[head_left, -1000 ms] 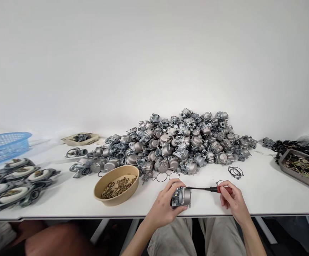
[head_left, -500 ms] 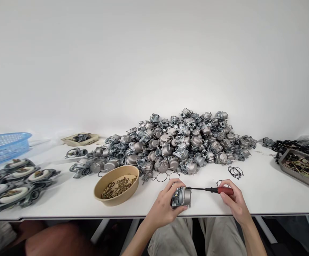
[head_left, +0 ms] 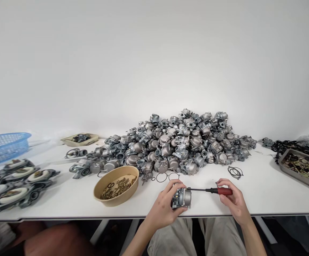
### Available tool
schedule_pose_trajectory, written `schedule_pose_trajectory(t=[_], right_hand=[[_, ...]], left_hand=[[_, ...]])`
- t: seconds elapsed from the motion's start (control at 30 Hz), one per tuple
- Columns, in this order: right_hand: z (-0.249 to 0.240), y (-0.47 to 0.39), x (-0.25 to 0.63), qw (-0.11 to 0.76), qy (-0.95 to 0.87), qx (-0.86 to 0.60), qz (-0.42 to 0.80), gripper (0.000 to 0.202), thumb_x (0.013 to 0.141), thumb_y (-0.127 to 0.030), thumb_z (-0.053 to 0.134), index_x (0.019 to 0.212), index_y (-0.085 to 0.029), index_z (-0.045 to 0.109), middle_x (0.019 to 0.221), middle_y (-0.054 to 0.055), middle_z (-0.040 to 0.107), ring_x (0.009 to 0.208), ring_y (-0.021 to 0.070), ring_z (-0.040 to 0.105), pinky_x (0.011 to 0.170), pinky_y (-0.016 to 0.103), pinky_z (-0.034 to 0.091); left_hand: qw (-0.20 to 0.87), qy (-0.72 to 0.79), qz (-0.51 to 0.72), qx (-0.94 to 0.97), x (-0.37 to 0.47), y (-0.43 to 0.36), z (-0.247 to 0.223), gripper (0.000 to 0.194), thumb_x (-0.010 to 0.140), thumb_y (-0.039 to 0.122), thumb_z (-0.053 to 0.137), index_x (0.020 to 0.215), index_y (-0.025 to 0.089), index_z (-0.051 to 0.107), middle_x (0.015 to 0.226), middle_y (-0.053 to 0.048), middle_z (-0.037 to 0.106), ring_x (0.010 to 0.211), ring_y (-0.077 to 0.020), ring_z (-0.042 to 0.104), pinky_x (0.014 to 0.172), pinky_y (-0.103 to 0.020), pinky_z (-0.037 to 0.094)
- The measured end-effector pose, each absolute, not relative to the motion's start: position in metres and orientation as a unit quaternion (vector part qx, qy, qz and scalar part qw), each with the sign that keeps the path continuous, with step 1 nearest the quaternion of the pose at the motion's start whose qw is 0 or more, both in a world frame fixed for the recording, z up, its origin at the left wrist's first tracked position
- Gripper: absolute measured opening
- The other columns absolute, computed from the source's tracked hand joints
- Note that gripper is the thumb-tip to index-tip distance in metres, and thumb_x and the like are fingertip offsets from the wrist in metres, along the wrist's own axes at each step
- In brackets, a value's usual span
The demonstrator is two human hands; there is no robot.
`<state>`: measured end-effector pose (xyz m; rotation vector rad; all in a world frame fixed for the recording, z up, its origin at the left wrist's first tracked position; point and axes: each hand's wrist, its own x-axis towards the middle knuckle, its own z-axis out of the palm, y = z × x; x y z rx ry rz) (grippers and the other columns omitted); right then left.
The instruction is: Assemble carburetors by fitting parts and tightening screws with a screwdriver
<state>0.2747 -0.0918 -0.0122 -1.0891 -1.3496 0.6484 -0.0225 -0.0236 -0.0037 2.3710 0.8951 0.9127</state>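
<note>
My left hand (head_left: 165, 206) is wrapped round a grey metal carburetor (head_left: 183, 197) near the table's front edge. To its right, my right hand (head_left: 234, 202) grips a screwdriver (head_left: 222, 191) by its red handle. The black shaft lies level, and its tip meets the upper part of the carburetor, close to my left fingertips. Behind my hands rises a large heap of similar carburetors (head_left: 170, 142). Thin black rubber rings (head_left: 234, 172) lie on the white table in front of the heap.
A tan bowl (head_left: 109, 202) of brass-coloured screws stands left of my hands. Farther left are carburetor bodies with white rings (head_left: 15, 195) and a blue basket (head_left: 7, 145). A metal tray (head_left: 298, 177) of small parts sits at the right. Part of another person (head_left: 58, 240) shows at lower left.
The screwdriver's handle has shifted very slightly left in my right hand, and my right fingers have moved a little. My left hand and the carburetor have stayed nearly still.
</note>
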Motion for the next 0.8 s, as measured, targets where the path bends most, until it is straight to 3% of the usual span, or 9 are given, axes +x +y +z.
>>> schedule_pose_trajectory(t=[0.13,0.2,0.37,0.53,0.8], right_hand=[[-0.017,-0.09,0.274,0.605,-0.547,-0.486,0.315,0.04,0.089,-0.056,0.074,0.11,-0.023,0.067,0.093,0.006,0.067,0.055,0.0129,0.051,0.049,0.026,0.045],[-0.016,-0.089,0.271,0.613,-0.518,-0.5,0.325,0.043,0.088,-0.06,0.074,0.107,-0.022,0.067,0.092,0.006,0.068,0.049,0.0108,0.045,0.044,0.026,0.041],[-0.008,-0.085,0.264,0.618,-0.486,-0.518,0.337,0.051,0.084,-0.069,0.074,0.099,-0.021,0.069,0.072,0.002,0.063,0.046,0.0111,0.043,0.043,0.026,0.037],[-0.005,-0.084,0.262,0.606,-0.485,-0.526,0.346,0.055,0.084,-0.073,0.07,0.095,-0.019,0.07,0.067,0.002,0.063,0.045,0.0107,0.042,0.043,0.026,0.035],[-0.014,-0.09,0.269,0.607,-0.537,-0.485,0.329,0.041,0.09,-0.055,0.074,0.115,-0.023,0.068,0.075,0.001,0.062,0.056,0.0147,0.051,0.055,0.028,0.048]], left_hand=[[0.223,0.329,0.33,0.856,-0.023,-0.024,-0.003,0.054,0.083,0.018,0.076,0.131,0.029,0.053,0.14,-0.01,0.057,0.127,-0.0316,0.062,0.099,-0.039,0.055],[0.223,0.329,0.333,0.855,-0.023,-0.024,-0.003,0.054,0.083,0.019,0.076,0.131,0.029,0.054,0.14,-0.011,0.057,0.127,-0.0318,0.062,0.1,-0.039,0.055],[0.22,0.328,0.339,0.854,-0.023,-0.024,-0.003,0.053,0.083,0.018,0.075,0.131,0.029,0.054,0.14,-0.011,0.057,0.125,-0.0317,0.063,0.102,-0.041,0.055],[0.216,0.332,0.337,0.854,-0.023,-0.024,-0.005,0.054,0.082,0.017,0.075,0.131,0.029,0.055,0.14,-0.01,0.057,0.125,-0.0318,0.063,0.1,-0.041,0.056],[0.218,0.328,0.328,0.859,-0.023,-0.022,-0.005,0.052,0.082,0.02,0.077,0.129,0.028,0.057,0.14,-0.01,0.056,0.122,-0.0313,0.065,0.101,-0.042,0.056]])
